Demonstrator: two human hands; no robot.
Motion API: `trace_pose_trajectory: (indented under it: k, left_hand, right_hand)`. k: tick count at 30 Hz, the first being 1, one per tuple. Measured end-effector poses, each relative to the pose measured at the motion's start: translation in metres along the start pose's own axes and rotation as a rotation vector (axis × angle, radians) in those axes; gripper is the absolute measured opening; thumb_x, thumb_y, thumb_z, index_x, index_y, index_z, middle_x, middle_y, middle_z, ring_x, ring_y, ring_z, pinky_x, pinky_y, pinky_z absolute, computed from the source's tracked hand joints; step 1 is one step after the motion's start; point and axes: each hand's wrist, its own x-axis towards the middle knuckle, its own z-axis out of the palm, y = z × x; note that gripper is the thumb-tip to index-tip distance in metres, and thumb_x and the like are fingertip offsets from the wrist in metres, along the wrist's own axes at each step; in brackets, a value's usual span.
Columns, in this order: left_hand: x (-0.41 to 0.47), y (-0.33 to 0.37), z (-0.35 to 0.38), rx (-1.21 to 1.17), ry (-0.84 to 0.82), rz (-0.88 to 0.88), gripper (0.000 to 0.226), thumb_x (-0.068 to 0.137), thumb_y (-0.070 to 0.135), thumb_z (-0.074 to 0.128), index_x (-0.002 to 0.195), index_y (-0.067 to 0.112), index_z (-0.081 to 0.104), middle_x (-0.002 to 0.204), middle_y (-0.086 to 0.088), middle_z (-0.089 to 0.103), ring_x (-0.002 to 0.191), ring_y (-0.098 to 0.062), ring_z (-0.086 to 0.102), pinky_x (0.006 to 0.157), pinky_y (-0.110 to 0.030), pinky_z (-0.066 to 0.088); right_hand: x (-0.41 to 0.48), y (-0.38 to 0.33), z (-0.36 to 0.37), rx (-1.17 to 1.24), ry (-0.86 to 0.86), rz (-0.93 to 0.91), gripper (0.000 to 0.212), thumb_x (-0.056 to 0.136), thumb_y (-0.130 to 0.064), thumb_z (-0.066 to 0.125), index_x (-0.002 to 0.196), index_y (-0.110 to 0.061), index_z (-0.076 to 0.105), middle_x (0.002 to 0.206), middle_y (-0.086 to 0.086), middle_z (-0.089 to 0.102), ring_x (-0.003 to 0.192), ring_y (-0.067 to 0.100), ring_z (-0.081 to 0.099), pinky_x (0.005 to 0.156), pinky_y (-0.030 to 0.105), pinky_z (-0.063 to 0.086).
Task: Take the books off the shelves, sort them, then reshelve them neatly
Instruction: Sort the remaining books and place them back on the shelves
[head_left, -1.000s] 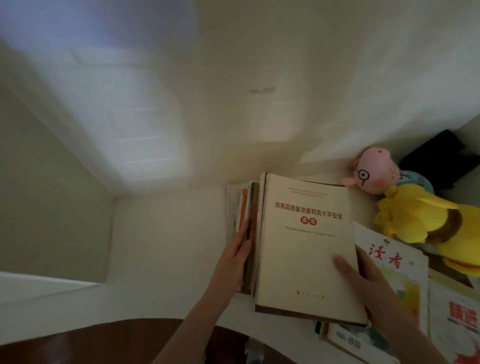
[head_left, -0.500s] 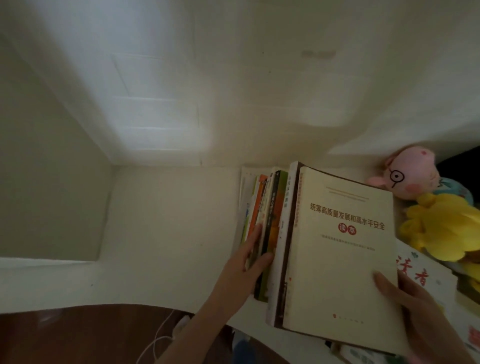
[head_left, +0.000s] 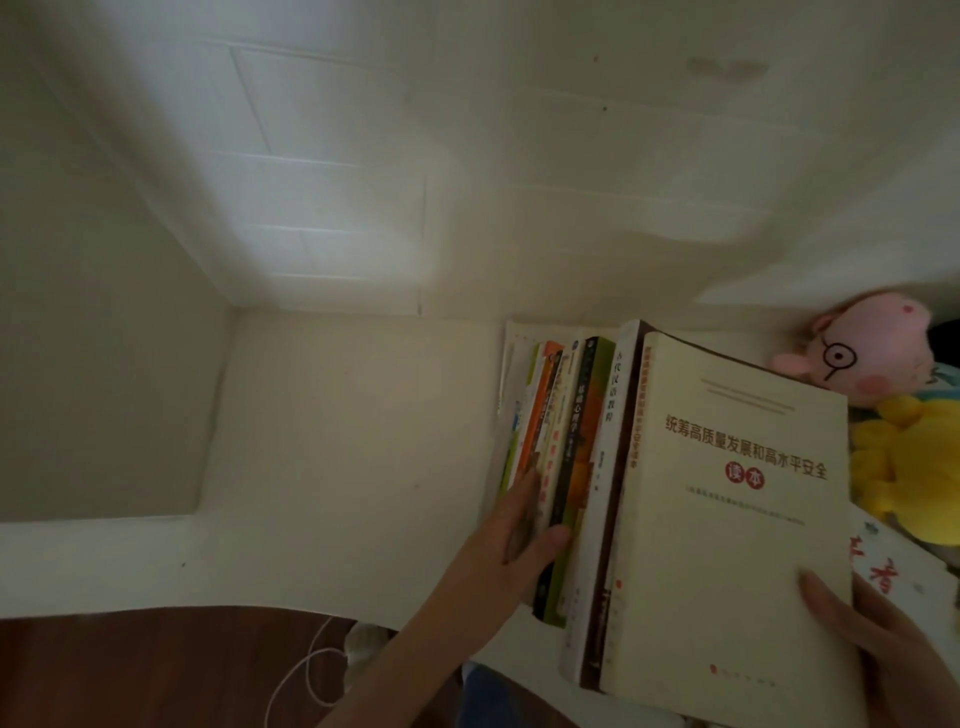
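Observation:
A row of several books (head_left: 566, 457) stands on a white shelf (head_left: 353, 441), spines toward me. The rightmost is a large cream book (head_left: 727, 519) with red Chinese lettering on its cover, leaning against the others. My left hand (head_left: 514, 551) lies against the left side of the row, fingers straight along the thin books and thumb on a dark spine. My right hand (head_left: 872, 639) holds the cream book at its lower right corner, thumb on the cover. A magazine (head_left: 893, 566) with red characters lies under that hand.
A pink plush pig (head_left: 867, 348) and a yellow plush toy (head_left: 914, 467) sit at the right end of the shelf. The shelf's left part is bare up to the side wall (head_left: 104, 364). A white cable (head_left: 311, 670) hangs below over a dark brown surface (head_left: 130, 670).
The view has shifted so the books sit further right and nearer. More spines now show as the row fans out; both hands stay on the books.

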Motion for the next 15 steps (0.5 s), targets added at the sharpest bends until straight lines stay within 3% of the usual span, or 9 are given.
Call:
trace_pose_trajectory:
  k: [5, 10, 15]
  left_hand:
    - [0.01, 0.016, -0.007, 0.022, 0.028, 0.016, 0.059, 0.075, 0.05, 0.055, 0.125, 0.056, 0.022, 0.118, 0.037, 0.038, 0.099, 0.028, 0.044, 0.078, -0.002, 0.042]
    - [0.013, 0.026, 0.002, 0.014, -0.006, 0.015, 0.077, 0.079, 0.051, 0.053, 0.144, 0.043, 0.013, 0.132, 0.027, 0.034, 0.101, 0.027, 0.039, 0.077, 0.004, 0.038]
    - [0.009, 0.042, 0.014, 0.026, -0.014, 0.038, 0.059, 0.076, 0.046, 0.054, 0.125, 0.054, 0.022, 0.113, 0.037, 0.041, 0.09, 0.031, 0.047, 0.071, 0.002, 0.041]
  right_hand:
    - [0.002, -0.001, -0.003, 0.061, -0.071, -0.014, 0.051, 0.07, -0.013, 0.059, 0.122, -0.014, 0.059, 0.094, 0.017, 0.074, 0.071, 0.036, 0.071, 0.051, 0.044, 0.057]
    - [-0.002, 0.001, 0.002, 0.134, -0.072, -0.06, 0.038, 0.074, -0.012, 0.057, 0.111, -0.018, 0.063, 0.095, 0.016, 0.073, 0.072, 0.035, 0.072, 0.051, 0.043, 0.057]
    - [-0.003, 0.01, -0.001, 0.188, -0.023, -0.089, 0.043, 0.075, -0.015, 0.062, 0.117, -0.018, 0.062, 0.101, 0.016, 0.072, 0.079, 0.035, 0.072, 0.059, 0.044, 0.058]
